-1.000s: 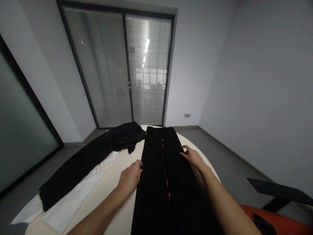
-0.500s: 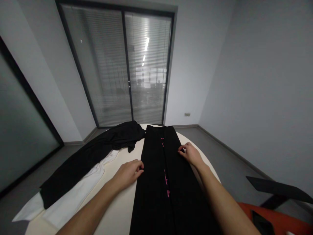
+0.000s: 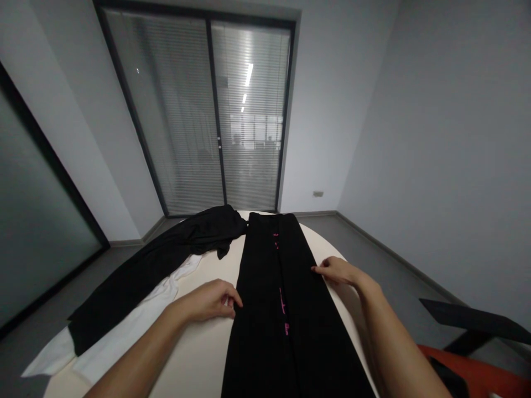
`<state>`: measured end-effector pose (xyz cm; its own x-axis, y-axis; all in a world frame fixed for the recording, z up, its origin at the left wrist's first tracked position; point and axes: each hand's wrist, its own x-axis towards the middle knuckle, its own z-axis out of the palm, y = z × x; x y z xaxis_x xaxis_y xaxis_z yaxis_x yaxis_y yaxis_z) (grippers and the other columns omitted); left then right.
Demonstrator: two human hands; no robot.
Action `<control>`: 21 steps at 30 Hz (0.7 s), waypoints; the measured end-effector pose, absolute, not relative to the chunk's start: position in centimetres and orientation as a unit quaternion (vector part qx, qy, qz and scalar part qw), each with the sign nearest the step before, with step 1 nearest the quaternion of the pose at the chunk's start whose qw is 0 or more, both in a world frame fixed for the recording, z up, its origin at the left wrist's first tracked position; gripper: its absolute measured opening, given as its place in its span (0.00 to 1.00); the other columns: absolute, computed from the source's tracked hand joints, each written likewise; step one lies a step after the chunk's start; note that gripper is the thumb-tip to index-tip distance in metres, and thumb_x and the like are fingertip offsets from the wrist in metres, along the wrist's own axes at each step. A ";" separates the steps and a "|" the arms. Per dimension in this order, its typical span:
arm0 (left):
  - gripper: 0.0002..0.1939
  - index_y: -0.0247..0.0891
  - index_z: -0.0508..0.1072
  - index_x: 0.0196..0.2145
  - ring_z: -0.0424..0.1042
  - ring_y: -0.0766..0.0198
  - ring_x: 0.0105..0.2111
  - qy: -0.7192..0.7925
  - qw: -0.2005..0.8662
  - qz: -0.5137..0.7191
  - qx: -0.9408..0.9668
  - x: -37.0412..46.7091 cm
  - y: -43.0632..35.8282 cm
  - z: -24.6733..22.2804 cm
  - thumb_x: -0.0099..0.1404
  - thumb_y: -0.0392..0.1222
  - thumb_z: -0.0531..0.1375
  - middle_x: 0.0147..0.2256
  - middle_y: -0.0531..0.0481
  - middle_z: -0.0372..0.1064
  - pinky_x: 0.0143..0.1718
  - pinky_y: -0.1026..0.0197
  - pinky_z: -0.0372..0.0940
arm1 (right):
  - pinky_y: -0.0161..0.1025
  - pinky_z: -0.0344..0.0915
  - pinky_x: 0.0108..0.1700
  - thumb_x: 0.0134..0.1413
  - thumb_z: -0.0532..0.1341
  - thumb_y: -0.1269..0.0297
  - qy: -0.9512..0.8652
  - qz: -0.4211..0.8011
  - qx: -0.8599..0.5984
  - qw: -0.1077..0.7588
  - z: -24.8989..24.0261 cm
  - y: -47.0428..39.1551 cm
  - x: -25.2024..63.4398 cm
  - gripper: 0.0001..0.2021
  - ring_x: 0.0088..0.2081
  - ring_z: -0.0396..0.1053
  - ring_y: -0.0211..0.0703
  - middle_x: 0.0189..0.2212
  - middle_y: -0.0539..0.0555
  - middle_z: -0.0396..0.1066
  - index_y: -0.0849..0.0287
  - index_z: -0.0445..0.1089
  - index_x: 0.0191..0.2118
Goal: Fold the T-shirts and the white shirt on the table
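Black trousers (image 3: 265,287) with pink lettering down the middle lie lengthwise on a pale round table (image 3: 199,342), the waist end at the far edge. My left hand (image 3: 215,301) is at their left edge, its fingers curved and apart, with nothing held. At the right edge, a little farther up, my right hand (image 3: 334,270) touches the cloth with its fingertips; the thumb and fingers are close together, and whether they pinch any fabric is hard to tell.
To the left lie a black garment (image 3: 157,265) and a white garment (image 3: 128,331) partly under it. A chair with a red seat (image 3: 468,370) and black armrest stands at the lower right. Glass doors (image 3: 249,110) are beyond the table.
My left hand has shifted slightly toward me and its fingers have opened from a pinch on the edge. My right hand has moved right and nearer, along the trousers' edge.
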<state>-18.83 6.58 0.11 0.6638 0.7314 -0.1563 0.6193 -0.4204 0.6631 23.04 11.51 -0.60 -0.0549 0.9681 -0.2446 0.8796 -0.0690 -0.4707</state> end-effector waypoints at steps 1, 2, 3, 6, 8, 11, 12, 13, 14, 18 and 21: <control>0.14 0.43 0.82 0.41 0.67 0.66 0.27 0.406 0.362 0.079 0.835 -18.7 6.5 0.1 0.57 0.46 0.64 0.27 0.54 0.71 0.28 0.67 0.56 | 0.37 0.59 0.27 0.53 0.61 0.48 -0.673 0.291 -0.677 0.062 -0.5 11.2 22.9 0.20 0.20 0.65 0.40 0.16 0.53 0.68 0.59 0.69 0.21; 0.13 0.42 0.81 0.40 0.66 0.66 0.26 0.409 0.367 0.081 0.831 -18.6 6.4 0.1 0.59 0.47 0.63 0.26 0.53 0.71 0.27 0.67 0.56 | 0.37 0.59 0.27 0.52 0.62 0.50 -0.671 0.315 -0.669 0.050 -0.3 11.0 22.7 0.19 0.19 0.65 0.40 0.15 0.53 0.68 0.59 0.68 0.20; 0.13 0.41 0.81 0.40 0.66 0.66 0.25 0.410 0.378 0.081 0.826 -18.5 6.3 0.2 0.61 0.48 0.61 0.26 0.53 0.72 0.27 0.67 0.56 | 0.36 0.60 0.26 0.51 0.62 0.53 -0.670 0.337 -0.660 0.048 -0.3 10.8 22.4 0.17 0.20 0.66 0.40 0.16 0.52 0.68 0.59 0.68 0.20; 0.16 0.37 0.76 0.39 0.67 0.67 0.22 0.404 0.445 0.089 0.794 -18.1 6.0 0.2 0.66 0.52 0.57 0.27 0.52 0.73 0.26 0.67 0.58 | 0.36 0.62 0.27 0.50 0.62 0.55 -0.666 0.393 -0.629 0.084 -0.3 10.5 22.0 0.13 0.22 0.68 0.40 0.18 0.52 0.69 0.60 0.69 0.24; 0.16 0.37 0.72 0.40 0.69 0.66 0.23 0.390 0.487 0.120 0.772 -17.8 6.0 0.0 0.68 0.53 0.55 0.28 0.52 0.73 0.28 0.65 0.60 | 0.36 0.63 0.26 0.51 0.62 0.51 -0.665 0.423 -0.602 0.126 -0.3 10.4 21.9 0.15 0.22 0.68 0.40 0.18 0.51 0.68 0.60 0.68 0.27; 0.14 0.37 0.68 0.40 0.71 0.65 0.28 0.382 0.520 0.183 0.742 -17.5 6.3 -0.3 0.67 0.52 0.57 0.28 0.53 0.72 0.33 0.64 0.62 | 0.35 0.63 0.25 0.51 0.63 0.42 -0.663 0.451 -0.564 0.196 -0.4 10.5 21.7 0.21 0.22 0.66 0.38 0.20 0.49 0.67 0.59 0.67 0.31; 0.15 0.38 0.68 0.40 0.71 0.65 0.28 0.384 0.527 0.199 0.731 -17.5 6.3 -0.3 0.66 0.53 0.58 0.27 0.53 0.71 0.32 0.64 0.62 | 0.34 0.63 0.26 0.51 0.63 0.40 -0.663 0.456 -0.552 0.221 -0.4 10.5 21.6 0.23 0.23 0.66 0.37 0.21 0.48 0.67 0.58 0.66 0.33; 0.16 0.38 0.68 0.40 0.70 0.66 0.28 0.383 0.537 0.216 0.720 -17.5 6.4 -0.2 0.65 0.53 0.60 0.28 0.54 0.70 0.31 0.64 0.62 | 0.34 0.63 0.26 0.51 0.62 0.38 -0.659 0.460 -0.542 0.245 -0.3 10.6 21.5 0.25 0.23 0.65 0.37 0.22 0.48 0.66 0.58 0.65 0.34; 0.17 0.38 0.67 0.41 0.69 0.66 0.28 0.378 0.549 0.236 0.708 -17.6 6.5 -0.2 0.64 0.54 0.61 0.29 0.54 0.70 0.31 0.65 0.61 | 0.33 0.63 0.26 0.51 0.62 0.36 -0.653 0.466 -0.533 0.267 -0.3 10.7 21.4 0.26 0.23 0.65 0.36 0.23 0.47 0.66 0.58 0.65 0.34; 0.23 0.39 0.67 0.48 0.73 0.60 0.41 0.318 0.594 0.335 0.659 -17.5 6.5 0.0 0.62 0.54 0.64 0.41 0.47 0.72 0.44 0.59 0.64 | 0.31 0.60 0.28 0.51 0.61 0.35 -0.622 0.471 -0.514 0.358 -0.4 11.0 20.9 0.27 0.25 0.63 0.33 0.25 0.46 0.65 0.57 0.62 0.35; 0.28 0.40 0.66 0.51 0.70 0.53 0.53 0.335 0.578 0.400 0.627 -16.9 6.7 -0.6 0.58 0.52 0.69 0.48 0.43 0.71 0.55 0.53 0.61 | 0.32 0.60 0.28 0.49 0.64 0.37 -0.588 0.460 -0.508 0.429 -0.4 11.1 20.9 0.27 0.25 0.63 0.33 0.25 0.44 0.64 0.56 0.62 0.41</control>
